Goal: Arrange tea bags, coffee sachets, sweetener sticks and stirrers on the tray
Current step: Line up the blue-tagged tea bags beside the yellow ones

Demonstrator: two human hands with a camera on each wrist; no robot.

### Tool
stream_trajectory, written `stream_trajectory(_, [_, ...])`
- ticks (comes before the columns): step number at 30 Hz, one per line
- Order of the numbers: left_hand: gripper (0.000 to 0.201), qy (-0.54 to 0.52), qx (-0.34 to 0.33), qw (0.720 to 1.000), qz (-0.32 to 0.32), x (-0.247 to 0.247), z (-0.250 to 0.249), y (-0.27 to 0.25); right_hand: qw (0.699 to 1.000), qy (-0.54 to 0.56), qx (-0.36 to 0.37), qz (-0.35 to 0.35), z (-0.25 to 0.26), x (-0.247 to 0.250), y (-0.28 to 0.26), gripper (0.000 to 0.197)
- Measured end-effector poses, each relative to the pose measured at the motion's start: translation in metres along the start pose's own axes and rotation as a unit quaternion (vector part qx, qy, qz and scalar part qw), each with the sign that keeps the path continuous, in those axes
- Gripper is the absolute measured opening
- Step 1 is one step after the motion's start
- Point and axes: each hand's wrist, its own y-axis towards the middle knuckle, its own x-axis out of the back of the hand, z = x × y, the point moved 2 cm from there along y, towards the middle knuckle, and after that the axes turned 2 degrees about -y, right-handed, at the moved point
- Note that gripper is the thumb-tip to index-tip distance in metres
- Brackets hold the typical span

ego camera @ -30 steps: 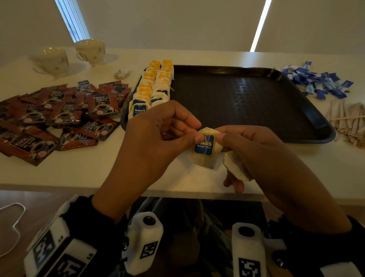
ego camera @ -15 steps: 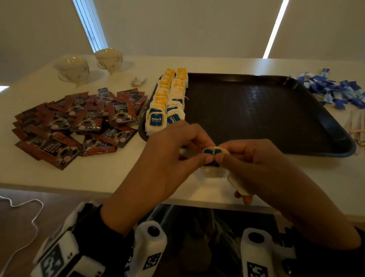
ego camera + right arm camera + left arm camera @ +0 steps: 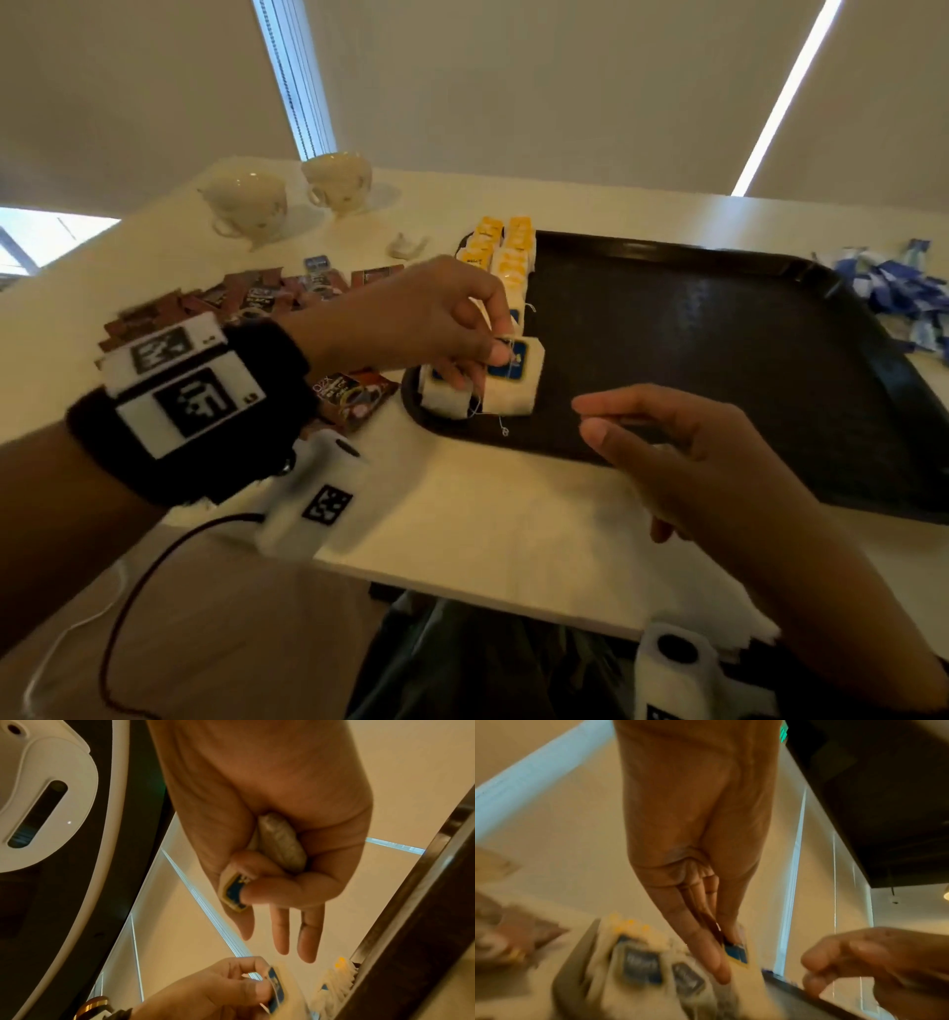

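A black tray (image 3: 719,360) lies on the white table. Two rows of tea bags (image 3: 508,257) with yellow and blue tags run along its left edge. My left hand (image 3: 495,354) pinches the blue tag of a tea bag (image 3: 513,390) standing at the near end of those rows; the same pinch (image 3: 726,953) is blurred in the left wrist view. My right hand (image 3: 595,421) hovers over the tray's front rim. Its curled outer fingers hold a second tea bag (image 3: 280,841) in the palm while the other fingers are straight. Coffee sachets (image 3: 257,298) lie left of the tray, blue sweetener sticks (image 3: 904,293) right of it.
Two cream cups (image 3: 246,205) (image 3: 341,180) stand at the table's far left. A small white scrap (image 3: 405,245) lies behind the sachets. A loose thread (image 3: 500,424) trails on the tray by the front bag. The near table edge is just below my hands.
Both hands held one tea bag at the table's front edge. My left hand has carried it forward onto the tray's near-left corner; my right hand has let go of it.
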Motion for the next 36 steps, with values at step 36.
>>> stream_trajectory(36, [0.021, 0.449, -0.089, 0.884, 0.096, -0.026, 0.008, 0.031, 0.996, -0.070, -0.008, -0.056, 0.029, 0.037, 0.047, 0.012])
